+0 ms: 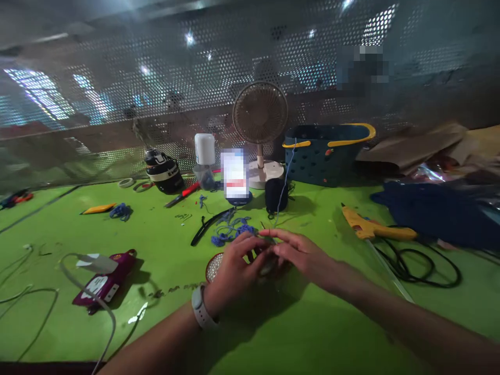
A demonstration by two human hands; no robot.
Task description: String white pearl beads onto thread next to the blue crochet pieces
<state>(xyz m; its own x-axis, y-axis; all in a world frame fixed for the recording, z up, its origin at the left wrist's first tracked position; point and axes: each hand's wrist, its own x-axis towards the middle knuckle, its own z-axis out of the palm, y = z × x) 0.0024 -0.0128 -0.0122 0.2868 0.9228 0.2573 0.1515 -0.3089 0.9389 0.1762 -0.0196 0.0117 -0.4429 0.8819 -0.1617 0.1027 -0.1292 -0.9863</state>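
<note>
"State of left hand (241,260) and right hand (304,253)?"
"Both bent narrow around a small, blurred object (269,269); grip, I can't tell."
"Beyond?"
"Tangled violet-blue yarn (244,228) past the left, then a thin pale-blue yarn strand (288,170) past the right."

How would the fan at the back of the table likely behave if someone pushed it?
Pushed high, the fan could tip, since its broad round head sits on a thin stem. Pushed low, it may slide instead, as its base is low and much wider than the stem. The thin-wired grille might flex under hard pressure.
</note>
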